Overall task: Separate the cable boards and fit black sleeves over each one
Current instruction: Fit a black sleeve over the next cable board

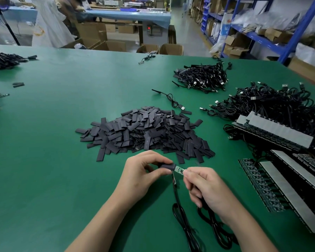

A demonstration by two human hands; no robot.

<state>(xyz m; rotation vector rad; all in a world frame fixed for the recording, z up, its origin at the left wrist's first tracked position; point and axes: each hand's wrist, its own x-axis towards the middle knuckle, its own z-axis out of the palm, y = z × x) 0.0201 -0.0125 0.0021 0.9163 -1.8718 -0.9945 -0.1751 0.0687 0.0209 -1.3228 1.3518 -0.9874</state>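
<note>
Between hands: left hand [144, 171] pinches sleeve [166, 166], right hand [205, 184] board [178, 169].

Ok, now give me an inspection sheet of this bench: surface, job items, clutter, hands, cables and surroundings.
Surface: green bench mat, flat.
Job's things: small green circuit board, its left end at the mouth of a short black sleeve; heap of loose black sleeves behind; strips of unseparated boards at right.
Clutter: stray black sleeves at far left.
Grippers: left hand pinches the sleeve; right hand pinches the board's other end.
Cables: the board's black cable trails toward the person; black USB cable piles at right.
Surroundings: blue metal shelving, cardboard boxes beyond the table.
</note>
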